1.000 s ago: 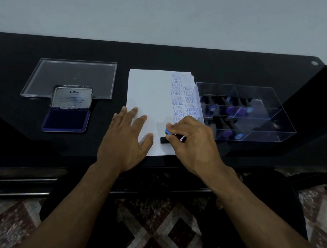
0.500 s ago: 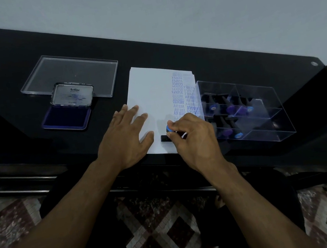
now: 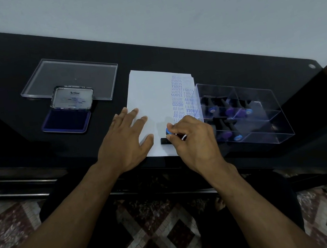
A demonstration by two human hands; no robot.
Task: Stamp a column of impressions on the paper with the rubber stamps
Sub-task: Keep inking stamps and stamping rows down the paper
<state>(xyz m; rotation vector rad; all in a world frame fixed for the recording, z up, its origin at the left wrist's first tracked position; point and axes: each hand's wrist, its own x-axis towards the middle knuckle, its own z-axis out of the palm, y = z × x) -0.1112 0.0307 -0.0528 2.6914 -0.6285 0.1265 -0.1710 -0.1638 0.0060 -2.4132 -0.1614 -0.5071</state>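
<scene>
Left hand: your left hand (image 3: 126, 142) lies flat, fingers spread, pressing the paper (image 3: 153, 102) on the surface (image 3: 0, 63).
Right hand: your right hand (image 3: 192, 138) pinches the stamp (image 3: 167, 137).
Stamp: its base sits on the paper's near edge, below the blue column.

Ink pad lid (image 3: 72, 98): "Artline", dark print on the open lid's pale label; smaller lines under it too blurred to read.
Paper (image 3: 150, 96): blue stamped words "SAMPLE", "AMENDED", "AIR MAIL"; part of one reads "AGILE"; some impressions upside down.
</scene>
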